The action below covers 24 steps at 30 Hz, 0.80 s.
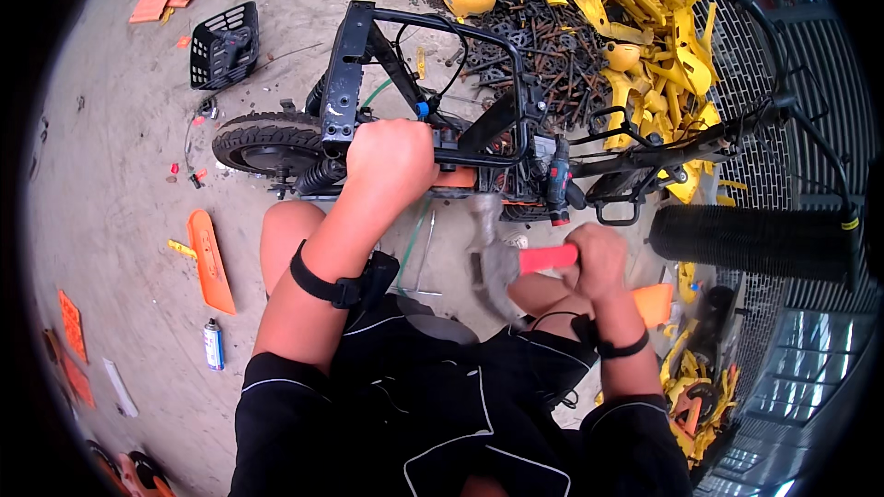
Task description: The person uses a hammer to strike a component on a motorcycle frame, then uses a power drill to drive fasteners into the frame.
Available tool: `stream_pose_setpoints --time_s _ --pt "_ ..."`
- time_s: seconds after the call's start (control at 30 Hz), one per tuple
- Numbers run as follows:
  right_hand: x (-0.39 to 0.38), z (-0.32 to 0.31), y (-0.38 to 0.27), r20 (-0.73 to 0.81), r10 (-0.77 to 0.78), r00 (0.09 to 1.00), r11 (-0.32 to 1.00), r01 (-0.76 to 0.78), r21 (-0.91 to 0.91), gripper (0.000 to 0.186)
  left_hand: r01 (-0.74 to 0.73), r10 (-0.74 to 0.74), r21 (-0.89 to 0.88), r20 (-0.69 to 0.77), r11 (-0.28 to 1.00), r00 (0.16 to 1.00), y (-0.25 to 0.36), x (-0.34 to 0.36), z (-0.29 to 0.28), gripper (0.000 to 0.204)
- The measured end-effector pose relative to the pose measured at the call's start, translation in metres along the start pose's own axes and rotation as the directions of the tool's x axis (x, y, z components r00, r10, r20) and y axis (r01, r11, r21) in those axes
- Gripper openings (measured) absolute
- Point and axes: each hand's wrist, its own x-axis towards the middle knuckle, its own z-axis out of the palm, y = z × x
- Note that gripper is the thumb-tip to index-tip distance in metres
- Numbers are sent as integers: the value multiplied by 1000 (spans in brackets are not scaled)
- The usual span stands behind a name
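In the head view, my left hand [389, 152] is closed on the lower part of a black metal scooter frame [352, 74]; what its fingers wrap round is partly hidden. The frame's black-tired wheel [253, 143] sits to the left, and a cordless drill [558, 179] rests at the right of the frame. My right hand [597, 258] grips the red handle of a claw hammer [495, 258], whose grey head is blurred just below the frame, in front of my knees.
Yellow plastic panels [672, 0] and rusty metal parts [506, 55] are piled behind. A black basket [223, 46], an orange panel [210, 262] and a spray can [214, 347] lie or stand at left. A T-wrench [424, 258] lies below. A padded bar [746, 241] crosses the right.
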Motion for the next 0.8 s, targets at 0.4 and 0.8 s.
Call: stream_pose_setpoints --time_s 0.4,0.8 --pt "-109 5 92 276 960 -50 -240 -656 716 43 63 -63 40 11 997 998 9 0 -1 15" --pt "7 -60 21 399 660 636 -293 -271 917 28 112 -143 234 117 966 983 32 4 -14 28"
